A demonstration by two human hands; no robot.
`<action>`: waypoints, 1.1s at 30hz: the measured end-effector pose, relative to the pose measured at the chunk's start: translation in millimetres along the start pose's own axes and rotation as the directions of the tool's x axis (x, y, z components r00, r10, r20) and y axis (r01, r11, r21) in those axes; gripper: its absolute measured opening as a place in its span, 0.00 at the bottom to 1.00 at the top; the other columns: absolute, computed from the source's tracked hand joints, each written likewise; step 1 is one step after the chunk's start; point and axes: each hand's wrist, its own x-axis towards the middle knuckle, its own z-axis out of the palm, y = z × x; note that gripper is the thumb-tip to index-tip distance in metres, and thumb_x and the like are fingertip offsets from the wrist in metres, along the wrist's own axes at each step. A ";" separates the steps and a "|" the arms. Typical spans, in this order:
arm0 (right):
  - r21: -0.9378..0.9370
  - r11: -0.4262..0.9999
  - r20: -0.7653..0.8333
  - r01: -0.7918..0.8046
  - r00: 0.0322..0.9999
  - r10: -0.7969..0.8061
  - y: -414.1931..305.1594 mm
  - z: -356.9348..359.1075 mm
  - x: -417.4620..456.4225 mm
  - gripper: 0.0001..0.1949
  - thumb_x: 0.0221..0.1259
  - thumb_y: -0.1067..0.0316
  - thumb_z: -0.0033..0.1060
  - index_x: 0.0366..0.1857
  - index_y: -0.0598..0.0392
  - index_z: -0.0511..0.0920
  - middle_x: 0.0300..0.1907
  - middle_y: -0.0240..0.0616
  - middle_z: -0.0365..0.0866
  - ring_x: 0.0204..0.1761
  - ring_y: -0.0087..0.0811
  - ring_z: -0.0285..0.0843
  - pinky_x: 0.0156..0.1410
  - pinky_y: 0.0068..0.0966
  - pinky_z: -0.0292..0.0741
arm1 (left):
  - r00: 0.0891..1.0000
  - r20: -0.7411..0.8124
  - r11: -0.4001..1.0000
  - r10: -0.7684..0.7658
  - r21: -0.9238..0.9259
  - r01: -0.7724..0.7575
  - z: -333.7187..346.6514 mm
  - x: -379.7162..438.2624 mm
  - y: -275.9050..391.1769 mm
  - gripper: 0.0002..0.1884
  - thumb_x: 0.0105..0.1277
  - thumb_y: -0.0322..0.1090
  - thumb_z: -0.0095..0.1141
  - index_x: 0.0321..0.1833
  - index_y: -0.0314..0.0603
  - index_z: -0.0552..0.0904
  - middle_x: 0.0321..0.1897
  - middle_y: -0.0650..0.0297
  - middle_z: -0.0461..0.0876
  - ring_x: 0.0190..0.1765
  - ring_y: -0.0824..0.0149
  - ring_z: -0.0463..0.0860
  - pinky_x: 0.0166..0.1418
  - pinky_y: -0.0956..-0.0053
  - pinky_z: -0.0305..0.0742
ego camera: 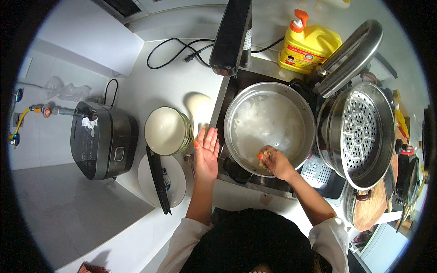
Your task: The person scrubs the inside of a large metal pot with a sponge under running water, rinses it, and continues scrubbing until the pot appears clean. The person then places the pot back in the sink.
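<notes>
A large metal pot (269, 119) holding cloudy, whitish water sits in the dark sink area in front of me. At the pot's lower rim my right hand (275, 163) grips a brownish scrubber, its material hard to tell. My left hand (207, 153) is palm up with fingers spread and nothing in it, left of the pot. Beside its fingers stand stacked bowls (165, 131), and a white ladle-like spoon (199, 105) lies just above. Black chopsticks (158, 184) rest across a white plate (179, 186) below the bowls.
Steamer pots with a perforated tray (360, 131) stand right of the pot, under a steel faucet (355, 58). A yellow detergent bottle (305, 47) is behind. At left is a black rice cooker (102, 141); a black cable (164, 40) lies at the back. Round wooden boards (370, 208) are at lower right.
</notes>
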 end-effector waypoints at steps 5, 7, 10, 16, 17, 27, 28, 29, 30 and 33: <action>0.154 0.985 -0.108 -0.072 0.990 0.089 2.1 -5.7 7.8 0.08 0.67 0.68 0.48 0.43 0.61 0.70 0.26 0.37 0.73 0.26 0.24 0.69 0.34 0.22 0.69 | 0.990 -0.141 0.969 -0.008 0.244 0.043 9.2 -23.1 -12.5 0.29 0.71 0.50 0.40 0.70 0.42 0.57 0.67 0.56 0.62 0.70 0.63 0.59 0.71 0.66 0.49; 0.075 0.997 -0.186 -0.024 0.982 0.038 -10.3 -10.5 6.2 0.07 0.66 0.68 0.48 0.39 0.61 0.71 0.23 0.40 0.75 0.22 0.29 0.70 0.31 0.26 0.70 | 0.985 -0.170 0.945 0.011 0.324 0.045 10.5 -32.9 -19.6 0.28 0.71 0.45 0.42 0.69 0.40 0.58 0.66 0.57 0.63 0.69 0.64 0.60 0.71 0.67 0.50; 0.018 1.000 -0.252 0.023 0.968 -0.018 -23.5 -18.7 7.8 0.04 0.65 0.71 0.47 0.37 0.60 0.71 0.23 0.40 0.75 0.21 0.30 0.71 0.30 0.28 0.70 | 0.972 -0.235 0.935 -0.003 0.344 0.086 16.5 -47.0 -25.4 0.24 0.70 0.38 0.44 0.66 0.35 0.62 0.65 0.58 0.64 0.68 0.63 0.62 0.71 0.70 0.51; -0.074 0.986 -0.388 0.146 0.907 -0.164 -59.7 -34.2 7.6 0.04 0.65 0.71 0.46 0.35 0.59 0.70 0.21 0.39 0.75 0.22 0.32 0.73 0.30 0.30 0.71 | 0.945 -0.301 0.954 -0.126 0.224 0.199 20.7 -61.3 -36.3 0.24 0.66 0.33 0.49 0.64 0.40 0.65 0.59 0.60 0.68 0.60 0.66 0.67 0.65 0.70 0.58; -0.158 0.967 -0.417 0.202 0.874 -0.250 -62.1 -36.1 7.8 0.05 0.65 0.70 0.45 0.34 0.59 0.70 0.21 0.39 0.75 0.22 0.32 0.73 0.30 0.30 0.71 | 0.940 -0.296 0.960 -0.167 0.168 0.223 24.6 -63.8 -36.6 0.24 0.65 0.32 0.51 0.64 0.40 0.64 0.58 0.61 0.68 0.58 0.67 0.68 0.63 0.71 0.59; -0.099 0.984 -0.578 0.147 0.797 -0.178 -26.5 -53.7 37.1 0.16 0.60 0.59 0.61 0.41 0.61 0.72 0.35 0.45 0.77 0.34 0.37 0.76 0.41 0.28 0.73 | 0.893 -0.300 0.942 -0.335 -0.099 0.321 15.7 -71.4 -55.3 0.16 0.62 0.28 0.51 0.53 0.44 0.70 0.44 0.67 0.72 0.46 0.69 0.72 0.53 0.73 0.67; 0.100 0.986 -0.572 0.130 0.819 -0.050 -27.6 -57.4 38.2 0.20 0.54 0.62 0.67 0.46 0.61 0.71 0.41 0.48 0.74 0.41 0.39 0.74 0.49 0.28 0.72 | 0.904 -0.264 0.942 -0.336 -0.098 0.321 13.8 -71.5 -55.6 0.15 0.62 0.28 0.51 0.53 0.44 0.71 0.43 0.67 0.72 0.46 0.70 0.72 0.52 0.73 0.67; -0.009 0.987 -0.618 0.163 0.775 -0.133 -30.4 -61.8 39.4 0.20 0.53 0.64 0.67 0.46 0.61 0.72 0.41 0.45 0.73 0.40 0.35 0.73 0.48 0.27 0.72 | 0.914 -0.228 0.942 -0.335 -0.098 0.321 11.9 -71.5 -55.3 0.15 0.62 0.28 0.51 0.52 0.44 0.71 0.42 0.68 0.72 0.45 0.70 0.72 0.51 0.73 0.68; -0.119 0.975 -0.655 0.188 0.723 -0.219 -34.6 -67.3 40.1 0.19 0.53 0.67 0.68 0.46 0.62 0.72 0.41 0.42 0.72 0.39 0.31 0.73 0.47 0.25 0.72 | 0.923 -0.188 0.942 -0.336 -0.096 0.323 14.0 -70.0 -53.7 0.14 0.62 0.27 0.51 0.52 0.44 0.71 0.42 0.68 0.73 0.45 0.71 0.72 0.51 0.73 0.68; -0.324 0.926 -0.694 0.195 0.616 -0.373 -17.3 -84.4 54.3 0.17 0.51 0.75 0.65 0.46 0.62 0.71 0.47 0.43 0.66 0.42 0.30 0.71 0.49 0.25 0.72 | 0.890 -0.309 0.942 -0.334 -0.077 0.327 28.7 -70.4 -48.8 0.14 0.63 0.28 0.50 0.51 0.45 0.72 0.40 0.68 0.74 0.43 0.71 0.73 0.50 0.74 0.68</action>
